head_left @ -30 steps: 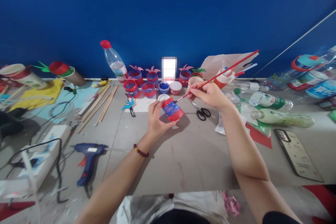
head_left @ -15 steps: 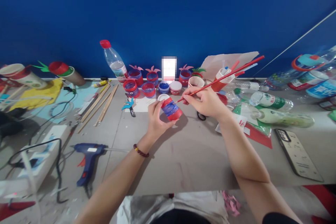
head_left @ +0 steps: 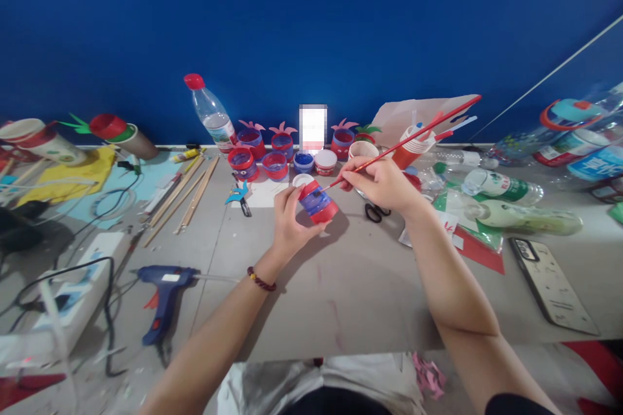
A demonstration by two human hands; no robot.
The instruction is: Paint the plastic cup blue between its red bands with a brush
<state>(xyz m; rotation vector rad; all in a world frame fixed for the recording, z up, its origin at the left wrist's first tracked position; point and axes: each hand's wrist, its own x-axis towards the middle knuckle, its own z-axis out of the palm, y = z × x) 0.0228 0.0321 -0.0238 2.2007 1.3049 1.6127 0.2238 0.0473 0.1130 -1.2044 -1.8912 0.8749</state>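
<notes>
Between the thumb and fingers of my left hand (head_left: 288,215) is a small cup (head_left: 317,202), tilted, with red bands at both ends and blue paint round its middle. My right hand (head_left: 374,183) pinches a long red paintbrush (head_left: 413,140), its tip against the blue band. Just behind the cup lies a white lid (head_left: 304,180). An opened jar of blue paint (head_left: 304,162) stands further back, beside a white-topped jar (head_left: 326,162). Several red and blue painted cups (head_left: 275,166) are grouped at the back left of my hands.
A blue glue gun (head_left: 168,295) and a power strip (head_left: 80,292) lie at left, near wooden sticks (head_left: 197,198). Black scissors (head_left: 376,212) rest under my right hand. Plastic bottles (head_left: 503,187) and a phone (head_left: 552,285) are on the right. A capped bottle (head_left: 213,113) stands at the back.
The paintbrush's rear end has swung slightly left and up, and my right hand has shifted a little to the right. My left hand and the cup stay nearly in place.
</notes>
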